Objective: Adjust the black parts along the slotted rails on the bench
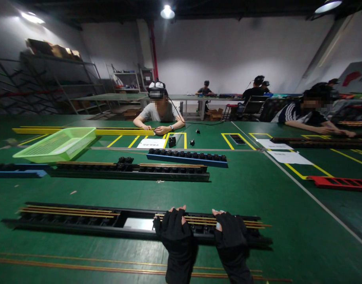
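1. AT THE BENCH: Your left hand [176, 227] and right hand [231, 232], in black fingerless gloves [232, 252], lie palms down across a long black slotted fixture [65, 221], near each other but not touching.
2. HAND STATE: Both hands stand narrow, fingers close together over the fixture; you cannot tell whether either one grips it.
3. THE FIXTURE: It lies lengthwise in front of you on the green bench [287, 225], under both hands. Brass rods [68, 213] sit along its top, on both sides of a pale plate [138, 223] left of your left hand.
4. CLOSE BY: Loose brass rods [80, 265] lie on the bench just in front of the fixture, on your side.
5. FARTHER OUT: A second black fixture [127, 172], a blue-sided fixture [186, 159] and a green plastic basket [55, 144] sit well beyond your hands, with a red fixture [340, 183] off to the right.
6. ACROSS THE BENCH: A co-worker [160, 111] in a grey T-shirt and headset rests both forearms on the far side; another co-worker [305, 117], in a striped top, leans over the bench at right.
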Motion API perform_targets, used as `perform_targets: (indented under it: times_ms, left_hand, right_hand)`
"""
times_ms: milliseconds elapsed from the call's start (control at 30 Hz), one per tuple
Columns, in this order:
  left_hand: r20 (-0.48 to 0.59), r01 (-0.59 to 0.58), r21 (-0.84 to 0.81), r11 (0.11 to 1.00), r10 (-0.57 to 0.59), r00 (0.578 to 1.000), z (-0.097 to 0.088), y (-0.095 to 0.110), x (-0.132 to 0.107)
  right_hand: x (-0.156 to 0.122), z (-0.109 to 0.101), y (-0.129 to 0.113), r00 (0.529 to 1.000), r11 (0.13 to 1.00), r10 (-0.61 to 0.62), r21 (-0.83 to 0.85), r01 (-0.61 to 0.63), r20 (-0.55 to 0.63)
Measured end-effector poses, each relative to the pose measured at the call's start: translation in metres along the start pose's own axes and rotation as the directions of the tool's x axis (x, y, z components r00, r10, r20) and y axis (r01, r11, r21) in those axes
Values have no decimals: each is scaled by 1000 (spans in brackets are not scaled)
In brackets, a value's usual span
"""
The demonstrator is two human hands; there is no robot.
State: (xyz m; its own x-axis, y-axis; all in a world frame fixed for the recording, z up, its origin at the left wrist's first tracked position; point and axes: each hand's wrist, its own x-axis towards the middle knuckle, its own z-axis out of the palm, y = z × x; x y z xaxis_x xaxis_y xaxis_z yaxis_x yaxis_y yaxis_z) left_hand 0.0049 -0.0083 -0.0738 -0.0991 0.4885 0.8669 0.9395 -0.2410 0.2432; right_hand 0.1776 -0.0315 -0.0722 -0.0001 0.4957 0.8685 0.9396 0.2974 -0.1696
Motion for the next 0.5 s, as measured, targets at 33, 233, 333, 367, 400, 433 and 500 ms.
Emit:
perform_targets:
  times_ms: [33, 233, 333, 367, 400, 433, 500]
  left_hand:
    - [6, 2, 0, 1000, -2, 1000, 0, 1, 0]
    - [-22, 74, -16, 997, -74, 997, -4, 10, 9]
    - [-31, 42, -55, 998, -44, 999, -6, 13, 9]
    - [-30, 19, -83, 996, -21, 999, -6, 15, 7]
    - [-27, -8, -117, 993, 5, 1000, -6, 17, 5]
    - [-20, -33, -154, 988, 31, 999, -5, 19, 3]
    - [4, -69, -213, 975, 72, 997, -4, 24, -1]
  right_hand:
    - [0, 0, 0, 1000, 1000, -1, -2, 1, 3]
    - [0, 0, 1, 1000, 999, -19, -30, 19, -8]
    - [0, 0, 1, 1000, 999, -15, -43, 14, -4]
    - [0, 0, 1, 1000, 999, -16, -47, 15, -5]
    - [0, 0, 0, 1000, 999, -20, -51, 19, -8]
    - [0, 0, 0, 1000, 998, -27, -56, 26, -12]
    - [1, 1, 0, 999, 997, -41, -67, 39, -25]
